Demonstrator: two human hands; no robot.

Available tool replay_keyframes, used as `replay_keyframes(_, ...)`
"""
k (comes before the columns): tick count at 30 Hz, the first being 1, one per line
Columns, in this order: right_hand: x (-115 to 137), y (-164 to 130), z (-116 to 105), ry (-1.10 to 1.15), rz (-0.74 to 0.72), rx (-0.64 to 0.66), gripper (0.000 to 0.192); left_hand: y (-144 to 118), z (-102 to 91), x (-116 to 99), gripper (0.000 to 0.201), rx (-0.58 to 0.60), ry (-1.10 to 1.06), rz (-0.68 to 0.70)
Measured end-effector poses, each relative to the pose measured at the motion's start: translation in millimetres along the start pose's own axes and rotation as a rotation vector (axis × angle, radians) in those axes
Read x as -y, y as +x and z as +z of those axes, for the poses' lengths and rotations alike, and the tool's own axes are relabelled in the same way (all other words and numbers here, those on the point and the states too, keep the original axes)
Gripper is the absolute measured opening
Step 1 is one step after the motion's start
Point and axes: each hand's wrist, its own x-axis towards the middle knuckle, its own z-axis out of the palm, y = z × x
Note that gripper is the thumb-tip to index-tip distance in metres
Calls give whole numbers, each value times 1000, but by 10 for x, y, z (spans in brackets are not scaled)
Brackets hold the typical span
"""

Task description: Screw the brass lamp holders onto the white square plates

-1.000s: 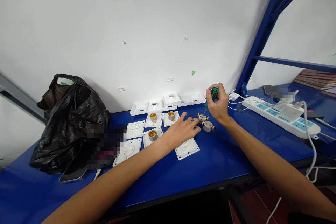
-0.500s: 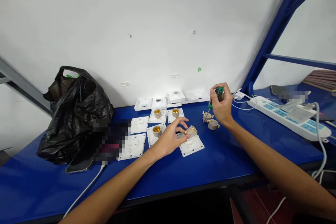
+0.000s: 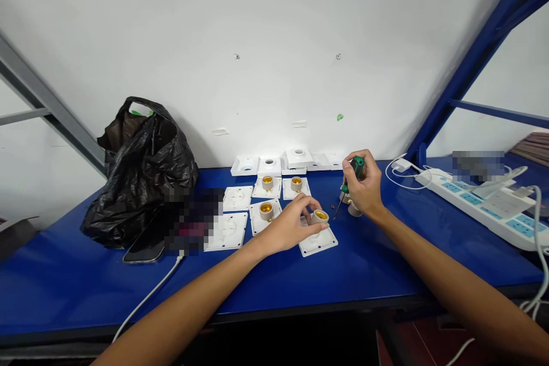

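Since a moment earlier the left hand (image 3: pixel 291 223) has lowered the lamp socket (image 3: pixel 319 217) from the air onto the white plate (image 3: pixel 318 241) nearest the worktop's front edge, and the right hand (image 3: pixel 364 186) has drawn in closer to it. The left grip is clenched lightly around the socket, fingers curled over its grey body, brass opening facing up, the socket sitting on the plate's middle. The right grip is wrapped around the green handle of a screwdriver (image 3: pixel 352 171), whose thin shaft slants down and toward the left hand, the tip just beside a small screw (image 3: pixel 333 205) on the blue worktop (image 3: pixel 364 263). Partly hidden under the right hand lies another grey socket (image 3: pixel 354 210). Beyond the left hand, more white plates (image 3: pixel 238 198) lie in rows, three of them carrying brass-lined sockets. Farther off on the left hand's outer side sits a black plastic bag (image 3: pixel 141 171) with a phone (image 3: pixel 146 245) beside it; well beyond the right hand's outer side lies a white power strip (image 3: pixel 480 206).
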Motion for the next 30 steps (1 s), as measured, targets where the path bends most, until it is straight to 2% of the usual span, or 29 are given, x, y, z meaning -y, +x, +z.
replay_keyframes(4,2,0,-12,-15,-19,0,13,-37,-102,-61,33,33,-18,-86)
replay_keyframes(10,11,-8,-22,-30,-27,26,16,-98,-53,-67,41,34,231,-140)
replay_keyframes(17,40,-29,-26,-50,-45,51,12,-122,-10,-115,29,94,297,-16)
replay_keyframes(21,41,-57,-25,-55,-62,52,10,-114,-38,-81,24,67,265,29)
replay_keyframes(30,38,-60,-31,-62,-79,50,9,-131,-38,-53,24,36,349,22)
